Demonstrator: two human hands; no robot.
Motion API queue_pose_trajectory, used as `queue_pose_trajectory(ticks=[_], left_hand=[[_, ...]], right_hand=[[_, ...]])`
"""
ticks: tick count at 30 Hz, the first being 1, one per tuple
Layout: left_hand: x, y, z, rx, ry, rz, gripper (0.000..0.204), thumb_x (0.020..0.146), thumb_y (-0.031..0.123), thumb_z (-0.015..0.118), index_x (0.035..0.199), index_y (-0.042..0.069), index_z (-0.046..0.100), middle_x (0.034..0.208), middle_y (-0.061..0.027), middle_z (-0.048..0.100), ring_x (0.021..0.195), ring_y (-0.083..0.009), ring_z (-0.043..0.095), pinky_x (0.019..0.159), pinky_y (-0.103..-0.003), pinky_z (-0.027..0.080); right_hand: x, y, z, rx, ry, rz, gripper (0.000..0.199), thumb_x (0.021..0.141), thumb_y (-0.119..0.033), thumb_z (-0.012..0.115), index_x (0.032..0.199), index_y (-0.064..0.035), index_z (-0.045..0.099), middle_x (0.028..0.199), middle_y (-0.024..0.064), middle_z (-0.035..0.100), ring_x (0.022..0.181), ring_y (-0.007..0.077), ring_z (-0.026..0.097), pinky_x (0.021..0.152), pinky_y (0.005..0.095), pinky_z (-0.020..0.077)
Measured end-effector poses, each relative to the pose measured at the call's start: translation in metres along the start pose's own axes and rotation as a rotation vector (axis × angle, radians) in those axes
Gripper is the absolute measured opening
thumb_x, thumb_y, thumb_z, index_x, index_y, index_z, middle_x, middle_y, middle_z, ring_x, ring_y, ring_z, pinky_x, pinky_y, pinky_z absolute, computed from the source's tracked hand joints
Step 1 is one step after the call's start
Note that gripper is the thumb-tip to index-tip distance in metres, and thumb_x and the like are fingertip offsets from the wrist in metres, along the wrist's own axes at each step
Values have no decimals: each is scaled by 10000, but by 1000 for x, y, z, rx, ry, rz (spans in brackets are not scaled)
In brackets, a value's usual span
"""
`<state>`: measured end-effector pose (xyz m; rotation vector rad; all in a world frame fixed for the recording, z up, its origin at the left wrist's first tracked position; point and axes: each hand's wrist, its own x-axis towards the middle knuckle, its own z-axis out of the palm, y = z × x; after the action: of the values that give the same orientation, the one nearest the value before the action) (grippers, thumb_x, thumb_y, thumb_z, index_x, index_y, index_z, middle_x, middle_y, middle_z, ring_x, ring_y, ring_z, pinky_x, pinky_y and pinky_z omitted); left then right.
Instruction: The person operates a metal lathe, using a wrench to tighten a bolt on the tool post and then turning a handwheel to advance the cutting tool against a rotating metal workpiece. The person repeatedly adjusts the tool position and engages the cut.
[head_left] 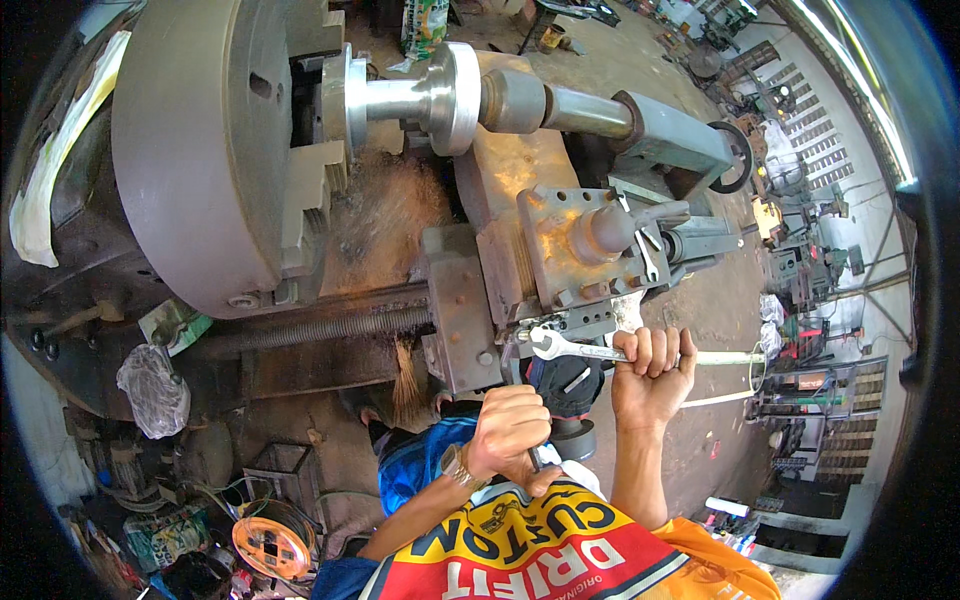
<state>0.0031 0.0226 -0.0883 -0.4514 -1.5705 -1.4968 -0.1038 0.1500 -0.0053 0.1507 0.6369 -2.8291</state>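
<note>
My right hand (654, 375) is wrapped round a steel open-end wrench (580, 349), its jaw pointing left. That jaw lies just in front of the lathe's rusty tool post (580, 240), near small fittings on its front side; whether it touches them I cannot tell. My left hand (510, 430), with a watch on the wrist, is closed in a fist before the carriage (465, 340). A bit of something dark shows below its fingers, but what it grips is mostly hidden. A second wrench (650, 258) rests on the tool post's right side.
A large chuck (200, 150) stands at the left, holding a shiny flanged shaft (400, 99) whose other end meets the tailstock (670, 135). The lead screw (310, 330) runs below. A brush (407, 385) hangs by the carriage. An orange reel (270, 547) sits at lower left.
</note>
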Motion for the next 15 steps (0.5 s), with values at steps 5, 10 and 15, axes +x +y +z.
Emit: queue_pose_trajectory(ticks=[5, 10, 15], left_hand=[[2, 1, -3, -18, -10, -4, 422, 729, 333, 678, 558, 22, 451, 586, -109, 483, 473, -268, 475, 435, -335, 340], [4, 1, -4, -31, -17, -9, 416, 719, 323, 685, 551, 28, 445, 575, -105, 471, 460, -264, 462, 429, -333, 328], [4, 0, -4, -48, -14, -8, 405, 715, 311, 673, 546, 44, 420, 558, -81, 424, 452, -252, 429, 427, -339, 300]], right_hand=[[-3, 6, 0, 40, 77, -31, 483, 1006, -241, 450, 570, -171, 255, 496, -17, 169, 499, 132, 165, 589, 319, 279], [1, 9, -4, 73, 67, -4, 477, 1010, -192, 448, 583, -167, 236, 514, -19, 147, 513, 124, 139, 592, 299, 250], [17, -2, -1, 91, 101, 113, 485, 1003, -219, 457, 573, -172, 237, 504, -23, 149, 497, 129, 151, 577, 300, 269]])
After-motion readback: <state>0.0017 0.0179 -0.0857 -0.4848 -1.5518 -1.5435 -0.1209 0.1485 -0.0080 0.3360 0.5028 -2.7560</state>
